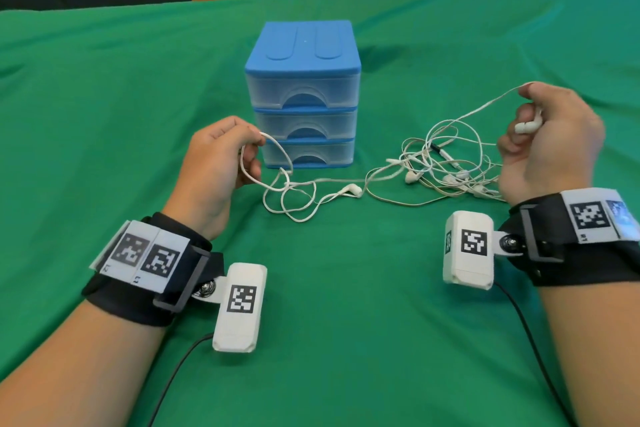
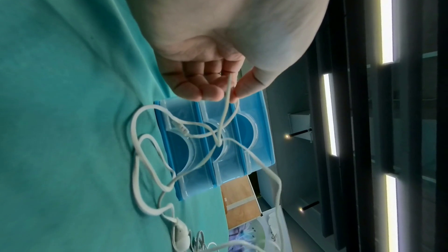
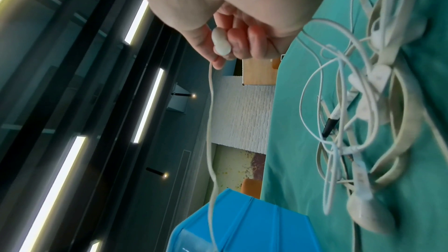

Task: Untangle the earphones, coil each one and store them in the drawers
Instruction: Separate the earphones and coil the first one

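Observation:
A tangle of white earphones [image 1: 446, 166] lies on the green cloth to the right of a blue three-drawer box [image 1: 303, 94], whose drawers are all closed. My left hand [image 1: 221, 156] pinches a loop of white cable [image 1: 273, 146] just left of the box; in the left wrist view the cable [image 2: 227, 91] passes between thumb and fingers [image 2: 211, 91]. My right hand [image 1: 550, 139], raised over the tangle, grips a white earbud [image 1: 528, 125], seen also in the right wrist view as a bud [image 3: 220, 42] with its cable [image 3: 209, 122] hanging down. One loose earbud [image 1: 351, 189] rests in front of the box.
The green cloth [image 1: 346, 305] covers the whole table, with open cloth in front of the box and between my wrists. Wooden panels and a white brick wall stand beyond the far edge. Black leads run from both wrist cameras toward me.

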The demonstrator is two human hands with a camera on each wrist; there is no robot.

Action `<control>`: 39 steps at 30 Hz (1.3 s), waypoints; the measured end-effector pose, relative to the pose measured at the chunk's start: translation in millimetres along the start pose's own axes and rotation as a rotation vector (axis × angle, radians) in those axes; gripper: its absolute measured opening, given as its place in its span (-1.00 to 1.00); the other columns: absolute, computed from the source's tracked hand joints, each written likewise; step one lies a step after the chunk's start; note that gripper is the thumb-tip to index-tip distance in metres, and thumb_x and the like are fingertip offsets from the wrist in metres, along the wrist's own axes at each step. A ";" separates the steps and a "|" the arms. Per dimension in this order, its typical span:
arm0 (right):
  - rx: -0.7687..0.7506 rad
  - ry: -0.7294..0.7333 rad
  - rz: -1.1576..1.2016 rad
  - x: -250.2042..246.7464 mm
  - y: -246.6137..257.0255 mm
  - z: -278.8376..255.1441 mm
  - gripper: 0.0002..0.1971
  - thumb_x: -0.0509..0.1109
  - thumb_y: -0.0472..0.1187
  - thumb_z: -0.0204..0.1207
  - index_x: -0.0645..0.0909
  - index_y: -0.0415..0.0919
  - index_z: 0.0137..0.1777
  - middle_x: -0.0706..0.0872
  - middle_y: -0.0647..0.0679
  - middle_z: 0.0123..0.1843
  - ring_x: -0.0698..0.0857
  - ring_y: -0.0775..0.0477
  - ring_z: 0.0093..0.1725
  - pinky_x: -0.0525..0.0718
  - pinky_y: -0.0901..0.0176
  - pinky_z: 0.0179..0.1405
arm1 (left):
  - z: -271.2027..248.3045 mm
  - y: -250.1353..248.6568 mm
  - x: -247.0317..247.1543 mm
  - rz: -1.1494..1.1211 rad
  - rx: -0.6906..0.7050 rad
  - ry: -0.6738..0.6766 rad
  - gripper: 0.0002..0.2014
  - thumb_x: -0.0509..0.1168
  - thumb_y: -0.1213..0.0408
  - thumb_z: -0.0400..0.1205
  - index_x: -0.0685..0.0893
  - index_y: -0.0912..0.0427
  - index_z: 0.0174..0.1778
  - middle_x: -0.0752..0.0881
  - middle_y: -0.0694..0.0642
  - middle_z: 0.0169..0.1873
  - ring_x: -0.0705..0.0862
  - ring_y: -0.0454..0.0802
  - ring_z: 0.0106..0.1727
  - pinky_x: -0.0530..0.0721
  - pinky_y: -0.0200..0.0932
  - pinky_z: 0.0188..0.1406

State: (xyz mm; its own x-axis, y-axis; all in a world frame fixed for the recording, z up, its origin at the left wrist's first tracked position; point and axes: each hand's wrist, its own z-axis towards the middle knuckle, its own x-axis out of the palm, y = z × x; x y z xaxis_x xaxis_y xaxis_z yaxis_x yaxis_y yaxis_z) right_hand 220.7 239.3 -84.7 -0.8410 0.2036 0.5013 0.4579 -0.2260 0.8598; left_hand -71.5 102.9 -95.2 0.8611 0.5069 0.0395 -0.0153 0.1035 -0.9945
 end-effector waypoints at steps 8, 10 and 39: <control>-0.081 0.177 -0.158 9.8 -2.7 -12.0 -0.86 0.41 -0.31 0.50 0.68 -0.15 -0.27 0.48 -0.05 -0.48 0.28 0.04 -0.55 0.18 0.25 -0.59 | -2.3 -0.4 3.2 0.018 0.032 0.042 -0.72 0.26 0.44 0.63 0.63 0.10 -0.39 0.46 0.15 -0.41 0.45 -0.04 -0.53 0.43 -0.17 -0.44; -0.091 0.195 -0.178 11.0 -2.6 -13.6 -0.86 0.41 -0.32 0.50 0.70 -0.15 -0.27 0.49 -0.06 -0.47 0.31 0.05 -0.54 0.19 0.25 -0.59 | -2.3 -1.0 2.7 0.017 0.031 0.038 -0.69 0.27 0.44 0.64 0.66 0.07 -0.41 0.46 0.17 -0.38 0.45 -0.06 -0.52 0.43 -0.17 -0.44; 0.105 0.560 -0.205 43.2 -13.6 -61.8 -0.90 0.35 -0.33 0.67 0.67 -0.24 -0.06 0.69 -0.06 -0.38 0.63 0.00 -0.42 0.55 0.32 -0.46 | -28.5 -2.7 40.2 0.465 0.085 0.839 -0.49 0.47 0.30 0.64 0.56 0.01 0.52 0.78 -0.18 0.28 0.18 -0.03 -0.49 0.39 -0.21 -0.43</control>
State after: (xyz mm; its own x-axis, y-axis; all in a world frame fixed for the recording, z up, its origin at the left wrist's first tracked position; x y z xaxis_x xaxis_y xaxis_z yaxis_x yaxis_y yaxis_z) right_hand 160.3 192.3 -80.7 -0.9258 -0.3060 0.2218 0.2727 -0.1344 0.9527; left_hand -22.4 98.6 -93.7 0.8422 -0.2604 -0.4722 -0.4555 0.1250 -0.8814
